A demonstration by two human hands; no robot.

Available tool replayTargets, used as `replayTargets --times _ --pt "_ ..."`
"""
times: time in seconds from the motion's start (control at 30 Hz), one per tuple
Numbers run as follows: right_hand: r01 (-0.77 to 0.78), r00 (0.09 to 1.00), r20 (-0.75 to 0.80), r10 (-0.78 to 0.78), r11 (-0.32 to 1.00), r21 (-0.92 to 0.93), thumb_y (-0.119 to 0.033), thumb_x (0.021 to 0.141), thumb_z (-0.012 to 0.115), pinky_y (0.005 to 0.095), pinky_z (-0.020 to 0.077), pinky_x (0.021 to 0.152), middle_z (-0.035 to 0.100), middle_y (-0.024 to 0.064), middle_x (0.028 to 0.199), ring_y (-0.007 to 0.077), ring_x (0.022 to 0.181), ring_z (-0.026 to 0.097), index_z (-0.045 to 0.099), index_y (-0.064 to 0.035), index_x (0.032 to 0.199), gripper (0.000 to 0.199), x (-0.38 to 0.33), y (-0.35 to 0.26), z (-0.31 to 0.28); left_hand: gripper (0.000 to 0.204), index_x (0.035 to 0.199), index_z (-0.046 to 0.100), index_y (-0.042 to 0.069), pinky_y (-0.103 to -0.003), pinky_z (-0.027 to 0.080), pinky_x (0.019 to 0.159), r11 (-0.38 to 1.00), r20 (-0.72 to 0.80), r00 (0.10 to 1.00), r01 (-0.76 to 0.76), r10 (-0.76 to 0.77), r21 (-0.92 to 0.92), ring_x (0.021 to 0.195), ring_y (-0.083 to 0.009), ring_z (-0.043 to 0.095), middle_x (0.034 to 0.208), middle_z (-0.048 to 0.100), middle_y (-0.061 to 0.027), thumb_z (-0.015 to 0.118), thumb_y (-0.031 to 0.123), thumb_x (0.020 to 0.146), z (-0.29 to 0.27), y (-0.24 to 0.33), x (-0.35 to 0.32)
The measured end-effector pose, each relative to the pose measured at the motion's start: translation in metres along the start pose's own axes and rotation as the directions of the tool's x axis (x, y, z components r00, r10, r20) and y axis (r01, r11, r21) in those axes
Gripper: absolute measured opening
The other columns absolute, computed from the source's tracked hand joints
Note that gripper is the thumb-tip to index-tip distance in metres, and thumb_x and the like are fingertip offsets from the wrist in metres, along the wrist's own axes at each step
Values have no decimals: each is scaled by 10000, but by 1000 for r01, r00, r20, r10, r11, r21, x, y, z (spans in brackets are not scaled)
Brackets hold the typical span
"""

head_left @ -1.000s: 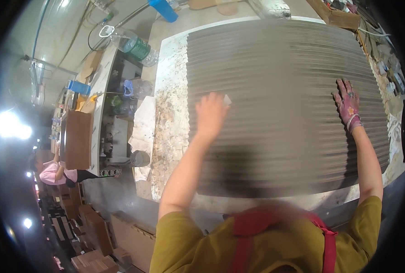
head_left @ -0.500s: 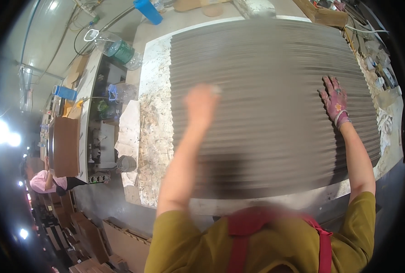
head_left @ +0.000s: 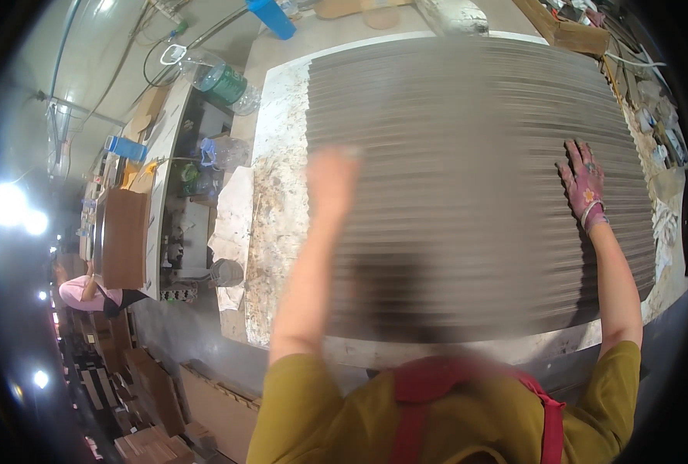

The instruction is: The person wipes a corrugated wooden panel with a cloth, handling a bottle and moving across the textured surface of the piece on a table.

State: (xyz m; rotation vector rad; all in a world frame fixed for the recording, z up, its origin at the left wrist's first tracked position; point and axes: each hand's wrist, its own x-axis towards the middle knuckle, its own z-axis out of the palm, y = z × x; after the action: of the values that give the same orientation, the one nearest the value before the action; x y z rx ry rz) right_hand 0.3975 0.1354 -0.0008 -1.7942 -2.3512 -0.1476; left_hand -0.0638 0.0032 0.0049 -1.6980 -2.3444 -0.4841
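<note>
The ridged grey-brown panel (head_left: 413, 155) lay flat on a stained white board (head_left: 276, 182), which rested on the table (head_left: 317, 37). Its ridges ran from left to right, and its left edge was finely notched. Whether it was one corrugated sheet or many narrow strips set side by side could not be told, and a hazy patch down the middle of the view hid detail there.

The right hand (head_left: 585, 185), in a stained pink glove, lay on the panel toward its right edge, palm down and fingers spread, gripping nothing. The bare left hand (head_left: 333, 182) was over the left part of the panel, its fingers apparently curled. A small pale piece (head_left: 353, 151) showed at its fingertips; blur left it unclear how firmly it was held, or whether the hand touched the ridges.

Judging by its breadth, the panel would likely have been awkward rather than simply heavy, stiff along the ridges and readier to flex or part across them. The notched edges looked the likeliest to chip. A hold at both the left and right edges, with palms beneath, seemed safest; the gloved palm probably gave better grip than bare skin.
</note>
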Motion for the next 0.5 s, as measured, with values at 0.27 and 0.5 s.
replayTargets --times 0.27,0.5 --pt "-6 1000 10 6 1000 -8 -349 903 529 485 245 1089 395 141 1433 330 1329 358 417 -162 1386 530 5 -6 -3 360 997 623 29 -481 409 842 991 118 992 -26 41 -129 981 -330 560 1007 609 -160 666 324 796 -27 57 40" --pt "-4 1000 -15 5 999 45 -377 905 538 501 249 1080 400 124 1428 329 1340 344 432 -168 1376 527 0 -4 -4 295 977 623 62 -463 465 783 997 226 974 -40 25 64 927 -318 585 974 613 -138 652 307 815 8 66 39"
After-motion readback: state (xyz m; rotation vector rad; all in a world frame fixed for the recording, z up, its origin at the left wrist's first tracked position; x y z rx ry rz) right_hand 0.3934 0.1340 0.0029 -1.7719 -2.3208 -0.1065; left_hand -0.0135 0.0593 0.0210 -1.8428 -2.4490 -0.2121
